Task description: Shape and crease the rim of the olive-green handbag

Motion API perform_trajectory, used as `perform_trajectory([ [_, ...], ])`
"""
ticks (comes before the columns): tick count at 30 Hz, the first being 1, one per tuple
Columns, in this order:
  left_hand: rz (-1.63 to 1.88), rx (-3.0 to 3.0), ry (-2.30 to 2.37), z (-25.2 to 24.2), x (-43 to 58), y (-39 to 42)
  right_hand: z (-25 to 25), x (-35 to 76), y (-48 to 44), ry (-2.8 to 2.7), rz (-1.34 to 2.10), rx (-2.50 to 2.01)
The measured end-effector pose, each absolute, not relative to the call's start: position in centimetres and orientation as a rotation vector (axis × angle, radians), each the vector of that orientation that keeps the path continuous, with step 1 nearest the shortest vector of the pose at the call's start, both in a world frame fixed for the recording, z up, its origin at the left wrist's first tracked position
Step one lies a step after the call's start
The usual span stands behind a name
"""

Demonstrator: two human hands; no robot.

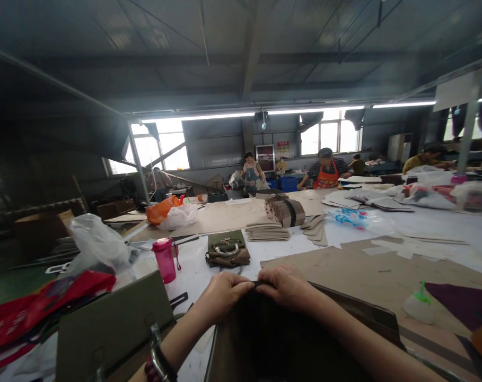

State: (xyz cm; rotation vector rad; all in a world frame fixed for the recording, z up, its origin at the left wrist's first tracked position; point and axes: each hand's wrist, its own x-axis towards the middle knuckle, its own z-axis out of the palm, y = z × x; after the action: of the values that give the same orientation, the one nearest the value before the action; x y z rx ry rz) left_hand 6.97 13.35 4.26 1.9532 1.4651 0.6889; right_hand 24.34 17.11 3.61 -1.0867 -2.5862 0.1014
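On my feed, a long factory work surface [304,254], covered in white sheeting, extends ahead under strip lights. A co-worker in an orange apron [326,178] stands at its far side. I identify a brown board sheet [344,270], stacks of cut tan pieces [268,232], a small olive handbag [227,250] with a metal handle, and a pink drinking bottle [164,260] on the surface. An olive panel [113,331] with a metal fitting lies just beside the left forearm. The dark open bag [264,339] is directly in front of the camera at the near side, its mouth facing upward. The left hand [220,297] and right hand [288,289] are both closed on the bag's top edge, side by side and nearly touching, with fingers curled over it. A bracelet [155,365] encircles the left wrist.
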Motion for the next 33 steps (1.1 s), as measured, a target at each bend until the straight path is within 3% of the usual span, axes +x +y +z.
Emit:
perform_trajectory([
  [33,0.55,2.307,1.649,4.7,7.0,12.9,3.3,23.9,16.3,-2.59,0.019,-1.104],
])
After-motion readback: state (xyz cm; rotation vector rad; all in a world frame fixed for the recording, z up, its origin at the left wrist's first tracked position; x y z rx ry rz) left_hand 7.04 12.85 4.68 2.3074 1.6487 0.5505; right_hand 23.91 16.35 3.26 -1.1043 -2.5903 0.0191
